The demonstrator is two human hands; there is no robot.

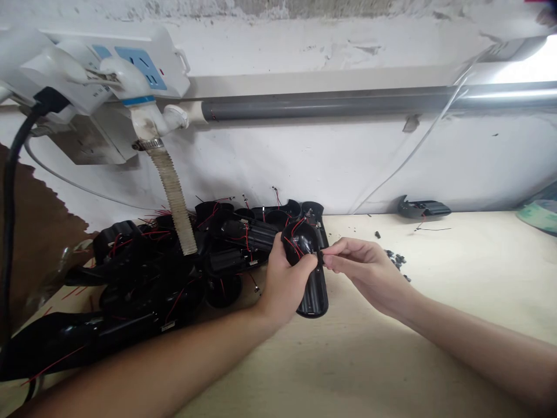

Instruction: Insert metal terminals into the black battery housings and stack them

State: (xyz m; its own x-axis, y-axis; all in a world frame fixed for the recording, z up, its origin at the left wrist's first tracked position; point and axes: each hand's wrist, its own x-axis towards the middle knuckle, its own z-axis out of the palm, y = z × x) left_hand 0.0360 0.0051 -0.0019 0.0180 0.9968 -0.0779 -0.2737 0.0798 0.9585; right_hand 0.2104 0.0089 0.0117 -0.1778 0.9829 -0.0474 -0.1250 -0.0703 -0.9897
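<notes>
The left hand (285, 284) clenches a black plastic housing (314, 296) mid-frame above the table (391, 360), its long axis near-vertical; the right hand's (365, 270) fingers (333, 256) pinch a small black piece (321, 256) at its red-wired upper end.

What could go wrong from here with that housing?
The thin red wires on the black plastic housing in the left hand run close to the right hand, so they could snag or pull loose. The small black parts lie loose on the pale tabletop and might get knocked about. The heaped housings have interlaced red wires, so pieces could tangle when lifted.
</notes>
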